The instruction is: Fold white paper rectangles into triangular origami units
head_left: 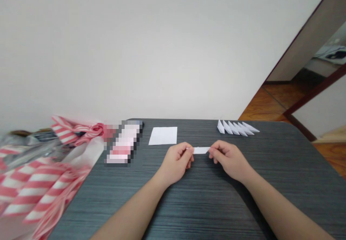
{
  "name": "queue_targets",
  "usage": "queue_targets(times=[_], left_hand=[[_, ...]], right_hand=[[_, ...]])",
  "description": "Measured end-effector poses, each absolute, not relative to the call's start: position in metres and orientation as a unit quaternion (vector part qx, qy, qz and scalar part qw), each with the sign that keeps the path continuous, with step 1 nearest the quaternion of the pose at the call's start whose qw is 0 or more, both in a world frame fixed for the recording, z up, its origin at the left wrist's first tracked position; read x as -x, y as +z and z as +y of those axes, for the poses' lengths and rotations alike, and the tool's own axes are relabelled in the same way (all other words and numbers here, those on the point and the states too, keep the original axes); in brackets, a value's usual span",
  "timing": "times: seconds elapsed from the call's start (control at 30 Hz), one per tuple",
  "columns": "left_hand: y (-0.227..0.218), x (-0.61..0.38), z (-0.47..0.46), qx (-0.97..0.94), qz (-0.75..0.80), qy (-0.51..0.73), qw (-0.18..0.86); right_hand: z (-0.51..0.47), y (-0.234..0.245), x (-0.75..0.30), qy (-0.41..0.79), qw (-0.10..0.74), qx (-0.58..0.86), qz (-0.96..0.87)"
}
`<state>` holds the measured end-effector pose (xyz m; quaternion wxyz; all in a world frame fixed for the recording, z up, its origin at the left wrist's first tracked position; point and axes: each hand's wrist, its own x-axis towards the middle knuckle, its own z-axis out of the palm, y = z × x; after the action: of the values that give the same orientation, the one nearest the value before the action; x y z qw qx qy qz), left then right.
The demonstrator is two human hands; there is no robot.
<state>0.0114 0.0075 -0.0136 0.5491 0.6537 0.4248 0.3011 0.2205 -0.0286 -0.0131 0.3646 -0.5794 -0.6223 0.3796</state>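
Observation:
A narrow strip of folded white paper (201, 150) is stretched level between my two hands, over the middle of the dark table. My left hand (177, 162) pinches its left end between thumb and fingers. At the slanted right end, my right hand (228, 159) grips it with thumb and forefinger. The ends of the strip are hidden under the fingertips. Behind my left hand lies a flat white sheet of paper (163, 136). Several pointed folded paper pieces (235, 128) sit in an overlapping row at the back right.
A blurred-out phone-like object (123, 142) lies on the left of the dark wood-grain table (200, 204). Red-and-white striped cloth (43, 182) is heaped beside the table's left edge. A white wall (173, 52) stands behind; a doorway with wooden floor (273, 97) is at right.

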Motion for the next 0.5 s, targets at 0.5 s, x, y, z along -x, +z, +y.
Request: queue_targets(times=[0.5], left_hand=[[-0.0079, -0.0125, 0.0069, -0.649, 0.417, 0.31, 0.556]], right_hand=[[-0.0322, -0.0096, -0.2197, 0.371, 0.369, 0.562, -0.64]])
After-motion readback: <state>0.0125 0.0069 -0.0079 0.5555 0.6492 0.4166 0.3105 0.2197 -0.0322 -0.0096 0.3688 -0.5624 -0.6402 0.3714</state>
